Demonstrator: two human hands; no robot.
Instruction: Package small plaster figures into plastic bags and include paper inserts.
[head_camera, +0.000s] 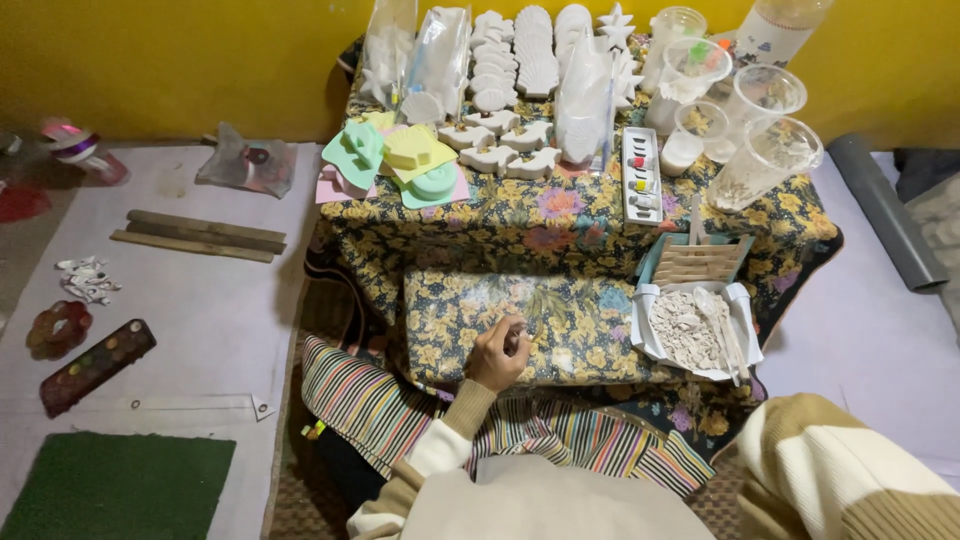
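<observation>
At the middle of the head view, on a floral-printed cloth-covered cushion (520, 325) in front of me, my left hand (500, 352) is curled shut around a small pale piece (517, 336), perhaps plaster, pinched between fingertips and thumb. I judge the piece light, rigid and brittle, chalky enough to shed dust, so it is best held by its edges with gentle pressure. My right hand is out of sight; only its cream and tan striped knitted sleeve (840, 470) shows at the lower right, so I cannot tell whether that hand is open or closed.

Just right of the cushion sits a white paper tray (645, 335) filled with broken pale plaster chips (685, 330), with flat wooden sticks lying across it. Behind it, a teal box (655, 255) holds more flat wooden sticks (698, 265). Further back on the floral-clothed low worktop (540, 225) lies a white strip of small paint pots (640, 175). To its right stand clear plastic cups (765, 155), some holding pale fragments. White plaster shell and star casts (520, 50) are stacked at the back, with pastel silicone moulds (405, 160) to their left. On the floor mat to the left lie a dark paint palette (95, 365), bamboo strips (198, 236) and a green mat (120, 485).
</observation>
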